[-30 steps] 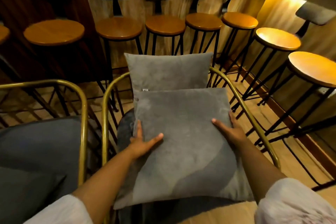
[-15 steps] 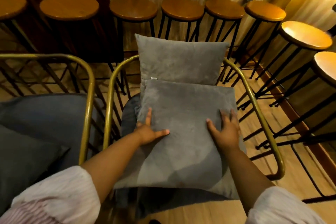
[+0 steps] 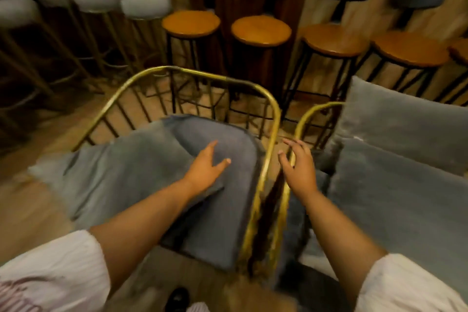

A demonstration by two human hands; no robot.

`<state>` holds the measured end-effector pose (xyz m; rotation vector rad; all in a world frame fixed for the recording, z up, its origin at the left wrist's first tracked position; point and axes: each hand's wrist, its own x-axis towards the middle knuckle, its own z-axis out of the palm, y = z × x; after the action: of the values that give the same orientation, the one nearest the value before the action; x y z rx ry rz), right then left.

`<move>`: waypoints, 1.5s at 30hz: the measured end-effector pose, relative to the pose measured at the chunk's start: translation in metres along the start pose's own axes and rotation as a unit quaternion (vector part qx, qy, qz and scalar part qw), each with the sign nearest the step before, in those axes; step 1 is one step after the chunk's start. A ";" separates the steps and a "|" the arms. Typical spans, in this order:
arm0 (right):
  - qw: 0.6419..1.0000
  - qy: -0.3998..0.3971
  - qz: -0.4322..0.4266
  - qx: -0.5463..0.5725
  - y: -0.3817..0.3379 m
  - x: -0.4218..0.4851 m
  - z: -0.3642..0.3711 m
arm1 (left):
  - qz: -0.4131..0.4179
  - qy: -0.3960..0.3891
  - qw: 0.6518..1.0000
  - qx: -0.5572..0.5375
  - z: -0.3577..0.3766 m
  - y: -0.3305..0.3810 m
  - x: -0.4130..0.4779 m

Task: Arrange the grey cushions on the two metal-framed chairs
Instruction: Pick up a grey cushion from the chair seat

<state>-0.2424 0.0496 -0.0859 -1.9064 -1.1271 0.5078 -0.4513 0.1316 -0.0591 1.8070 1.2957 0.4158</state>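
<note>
Two gold metal-framed chairs stand side by side. The left chair (image 3: pixel 202 76) holds a grey cushion (image 3: pixel 114 172) lying askew across its grey seat and hanging over the left side. My left hand (image 3: pixel 207 167) hovers open over that seat, near the cushion's right edge. My right hand (image 3: pixel 296 162) is open above the gap between the chairs, over the right chair's gold rail (image 3: pixel 311 114). On the right chair one grey cushion (image 3: pixel 405 119) leans upright at the back and another (image 3: pixel 400 200) lies flat on the seat. The view is motion-blurred.
Wooden-topped bar stools (image 3: pixel 260 30) on black legs line the wall behind the chairs. Fluffy grey stools (image 3: pixel 145 4) on gold legs stand at the far left. Wooden floor (image 3: pixel 27 213) shows to the left of the chairs.
My view has swung left from the right chair to the left one. Both hands have let go of the flat cushion on the right chair and moved left.
</note>
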 end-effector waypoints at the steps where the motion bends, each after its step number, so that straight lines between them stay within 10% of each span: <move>1: 1.000 -0.011 0.001 0.005 -0.012 0.005 0.022 | -0.015 0.015 1.000 0.001 -0.023 -0.017 0.003; 13: 0.966 -0.123 0.206 0.097 -0.091 0.038 0.287 | -0.221 0.192 0.955 0.056 -0.253 -0.241 0.032; 22: 0.947 -0.227 0.225 0.027 -0.080 0.087 0.390 | -0.411 0.338 0.836 -0.131 -0.226 -0.344 0.015; 36: 0.916 -0.319 0.242 0.017 0.000 0.142 0.424 | -0.292 0.382 0.839 -0.255 -0.158 -0.410 0.021; 45: 0.937 -0.191 0.262 0.131 -0.038 0.098 0.357 | -0.240 0.293 0.893 -0.244 -0.193 -0.345 0.030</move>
<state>-0.4573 0.3059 -0.2482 -1.9032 -0.7143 1.3036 -0.7802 0.2780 -0.2249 0.9119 1.7862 0.9538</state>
